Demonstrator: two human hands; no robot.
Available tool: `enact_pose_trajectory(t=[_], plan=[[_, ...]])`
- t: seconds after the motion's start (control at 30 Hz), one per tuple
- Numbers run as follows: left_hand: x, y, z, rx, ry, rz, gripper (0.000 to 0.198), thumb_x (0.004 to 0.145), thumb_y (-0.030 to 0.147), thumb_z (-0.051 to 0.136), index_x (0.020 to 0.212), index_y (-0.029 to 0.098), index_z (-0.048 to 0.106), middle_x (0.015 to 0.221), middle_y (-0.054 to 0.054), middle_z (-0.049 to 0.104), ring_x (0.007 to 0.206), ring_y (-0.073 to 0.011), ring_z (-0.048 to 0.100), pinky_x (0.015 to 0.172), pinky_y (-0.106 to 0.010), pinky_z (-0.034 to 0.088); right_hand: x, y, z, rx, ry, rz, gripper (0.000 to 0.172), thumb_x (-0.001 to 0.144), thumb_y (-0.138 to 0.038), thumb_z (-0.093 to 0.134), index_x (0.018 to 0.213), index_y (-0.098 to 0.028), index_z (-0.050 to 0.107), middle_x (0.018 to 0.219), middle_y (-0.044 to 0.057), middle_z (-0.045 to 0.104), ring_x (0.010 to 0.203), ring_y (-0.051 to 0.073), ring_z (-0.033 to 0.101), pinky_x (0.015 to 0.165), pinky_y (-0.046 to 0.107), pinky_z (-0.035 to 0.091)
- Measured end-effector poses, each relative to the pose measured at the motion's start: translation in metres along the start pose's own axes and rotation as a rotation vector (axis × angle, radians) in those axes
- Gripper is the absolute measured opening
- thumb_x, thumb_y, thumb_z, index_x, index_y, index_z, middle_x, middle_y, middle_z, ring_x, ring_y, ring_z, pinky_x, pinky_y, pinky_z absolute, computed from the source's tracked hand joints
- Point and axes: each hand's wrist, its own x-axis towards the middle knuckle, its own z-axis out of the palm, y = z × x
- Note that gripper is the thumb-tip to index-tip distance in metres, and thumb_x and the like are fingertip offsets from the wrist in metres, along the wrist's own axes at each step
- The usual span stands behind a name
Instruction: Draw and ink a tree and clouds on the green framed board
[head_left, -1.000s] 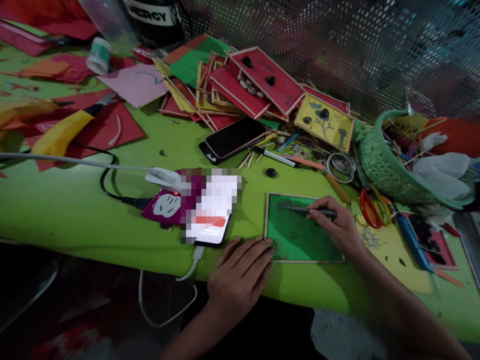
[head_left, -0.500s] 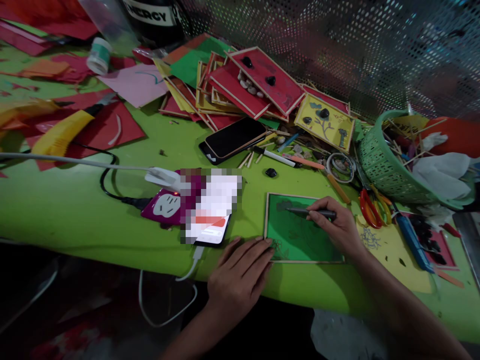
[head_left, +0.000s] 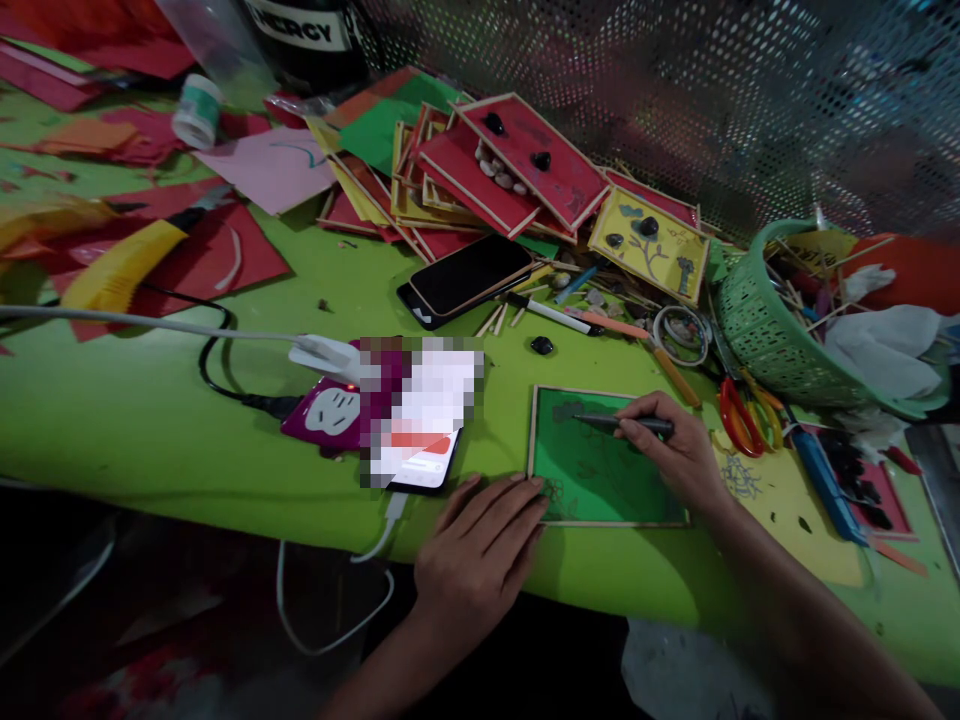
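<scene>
A green card (head_left: 592, 480) edged with thin wooden sticks lies flat near the table's front edge, with faint dark drawings on it. My right hand (head_left: 671, 450) grips a dark marker pen (head_left: 637, 425); its tip is over a dark cloud-like patch at the card's upper left. Fingers stretched out, my left hand (head_left: 480, 540) lies flat, its fingertips on the card's lower left corner. Left of the card is a lit phone (head_left: 427, 470) with a blurred screen and a white cable. Beyond the card sits a small black stone (head_left: 541, 345).
Framed red and yellow cards (head_left: 540, 170) are piled at the back, before a perforated metal panel. A green basket (head_left: 757, 320), red-handled scissors (head_left: 742, 415) and a blue cutter (head_left: 829, 485) are at the right. A purple power strip (head_left: 322, 415) and a yellow tool (head_left: 124, 265) lie left.
The marker's tip has barely shifted over the card's upper left. My left hand stays where it was.
</scene>
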Motion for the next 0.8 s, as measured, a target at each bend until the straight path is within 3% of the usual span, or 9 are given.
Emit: enact_pose_trajectory(t=[0.8], plan=[[0.0001,0.0002,-0.0008,0.01,-0.002,0.009,0.021,0.098,0.015,0.061,0.114,0.022,0.072,0.117,0.0,0.079,0.109,-0.0179,0.074,0.108,-0.039,0.047,0.0012,-0.0005,-0.0039,-0.042,0.023,0.006,0.024,0.09,-0.044,0.069,0.09,-0.02,0.071,0.074,0.002,0.07,0.064,0.016,0.059,0.059,0.026,0.043]])
